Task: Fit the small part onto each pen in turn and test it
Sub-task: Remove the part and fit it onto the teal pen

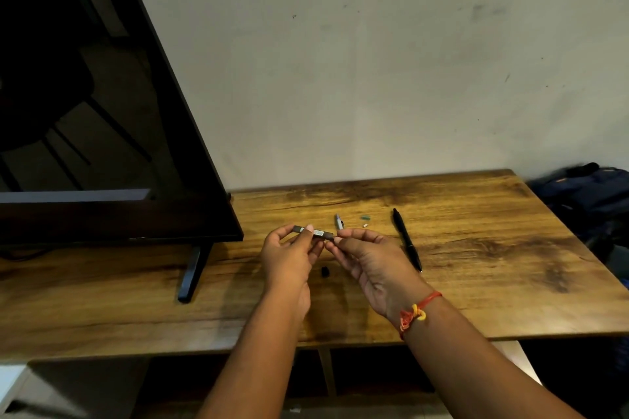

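Note:
My left hand (289, 255) grips a dark pen (318, 233) with a white label, held level above the wooden table (476, 265). My right hand (371, 262) pinches the pen's right end with thumb and fingertips; any small part there is hidden. A grey pen (339, 221) lies just behind the hands. A black pen (406, 240) lies to the right. A small black part (325, 271) sits on the table under the hands. A green bit (365, 216) and a white bit (366, 224) lie between the two lying pens.
A large dark screen (85, 112) on a black foot (190, 275) fills the left side. A dark bag (592, 194) lies off the table's right end. A grey wall stands behind the table.

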